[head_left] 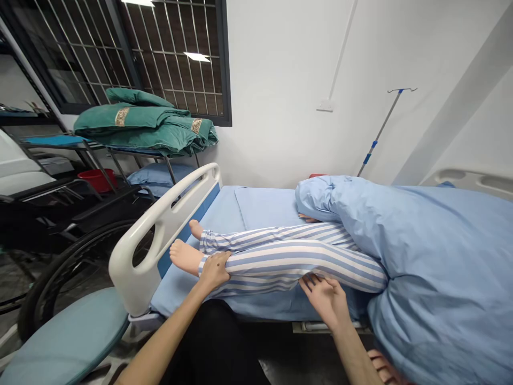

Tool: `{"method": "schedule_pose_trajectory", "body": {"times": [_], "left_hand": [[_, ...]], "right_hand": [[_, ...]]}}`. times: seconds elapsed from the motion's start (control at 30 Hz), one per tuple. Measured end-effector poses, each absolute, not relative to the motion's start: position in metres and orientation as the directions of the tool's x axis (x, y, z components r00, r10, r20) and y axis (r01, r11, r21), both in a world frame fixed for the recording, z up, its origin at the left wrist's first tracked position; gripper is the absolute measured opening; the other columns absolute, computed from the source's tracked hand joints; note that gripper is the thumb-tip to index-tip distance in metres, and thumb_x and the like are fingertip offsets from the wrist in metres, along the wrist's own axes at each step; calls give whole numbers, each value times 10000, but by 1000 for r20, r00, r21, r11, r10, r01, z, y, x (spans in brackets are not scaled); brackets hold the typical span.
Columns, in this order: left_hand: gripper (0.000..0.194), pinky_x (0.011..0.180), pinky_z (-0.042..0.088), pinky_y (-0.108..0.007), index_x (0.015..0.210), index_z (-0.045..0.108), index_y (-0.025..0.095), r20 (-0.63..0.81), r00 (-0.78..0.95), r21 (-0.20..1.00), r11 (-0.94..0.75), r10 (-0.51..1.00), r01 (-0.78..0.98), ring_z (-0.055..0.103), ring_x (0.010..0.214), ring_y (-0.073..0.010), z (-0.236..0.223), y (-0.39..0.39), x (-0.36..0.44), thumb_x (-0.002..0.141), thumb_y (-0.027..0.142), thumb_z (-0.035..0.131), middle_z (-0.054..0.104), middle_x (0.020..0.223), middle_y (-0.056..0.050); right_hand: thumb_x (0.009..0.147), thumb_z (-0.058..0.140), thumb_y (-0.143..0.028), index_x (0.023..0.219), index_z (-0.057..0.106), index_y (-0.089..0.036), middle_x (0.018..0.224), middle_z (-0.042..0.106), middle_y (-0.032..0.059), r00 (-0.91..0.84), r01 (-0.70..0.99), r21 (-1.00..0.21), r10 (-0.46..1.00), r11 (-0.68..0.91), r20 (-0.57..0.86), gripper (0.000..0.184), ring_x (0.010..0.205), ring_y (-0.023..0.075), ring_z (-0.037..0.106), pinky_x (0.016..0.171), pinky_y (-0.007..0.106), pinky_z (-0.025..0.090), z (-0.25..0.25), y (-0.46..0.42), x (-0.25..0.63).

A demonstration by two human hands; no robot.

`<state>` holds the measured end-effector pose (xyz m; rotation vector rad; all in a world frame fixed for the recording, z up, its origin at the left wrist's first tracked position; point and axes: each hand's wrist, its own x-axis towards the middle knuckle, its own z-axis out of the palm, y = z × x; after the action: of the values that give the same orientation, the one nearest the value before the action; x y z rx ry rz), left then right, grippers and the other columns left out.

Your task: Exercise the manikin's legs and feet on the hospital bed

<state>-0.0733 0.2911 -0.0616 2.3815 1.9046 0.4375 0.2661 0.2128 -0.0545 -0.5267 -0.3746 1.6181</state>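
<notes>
Spanning the nearer leg of a nursing mannequin (304,264), two hands are set well apart: the left grip (214,270) is closed around the ankle at the striped trouser cuff (206,262), while the right grip (324,300) is kept open, its fingers (310,282) cupped against the underside of the calf. The leg's weight appears to be shared between them — the limb is raised slightly above a hospital bed (134,267), beside the farther leg (276,235).

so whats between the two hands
In the head view, a blue-and-white striped trouser leg lies between the left hand and right hand.
</notes>
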Motion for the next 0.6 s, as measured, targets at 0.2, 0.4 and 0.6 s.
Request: {"method": "schedule_pose_trajectory", "body": {"times": [0.2, 0.4, 0.6], "left_hand": [[554, 888, 398, -314, 1119, 566, 205, 151, 150, 377, -197, 977, 905, 578, 1029, -238, -76, 306, -37, 568, 148, 577, 652, 1111, -52], [488, 780, 410, -285, 1051, 564, 202, 79, 117, 485, -141, 990, 863, 591, 939, -217, -103, 303, -12, 567, 164, 612, 663, 998, -32], [512, 794, 402, -296, 1075, 555, 200, 75, 126, 459, -146, 989, 877, 583, 958, -230, -106, 302, -12, 567, 177, 614, 657, 1024, -50]], "right_hand": [[652, 623, -319, 796, 663, -228, 922, 649, 50, 5, -858, -511, 996, -42, -89, 174, 1051, 263, 549, 1075, 572, 300, -20, 224, 270], [640, 630, -331, 817, 665, -226, 954, 647, 66, 5, -834, -551, 997, -38, -77, 208, 1047, 270, 540, 1073, 589, 281, -16, 225, 272], [642, 630, -335, 832, 670, -229, 931, 650, 61, 19, -824, -566, 997, -29, -78, 222, 1048, 269, 540, 1083, 583, 263, -19, 224, 271]]}}
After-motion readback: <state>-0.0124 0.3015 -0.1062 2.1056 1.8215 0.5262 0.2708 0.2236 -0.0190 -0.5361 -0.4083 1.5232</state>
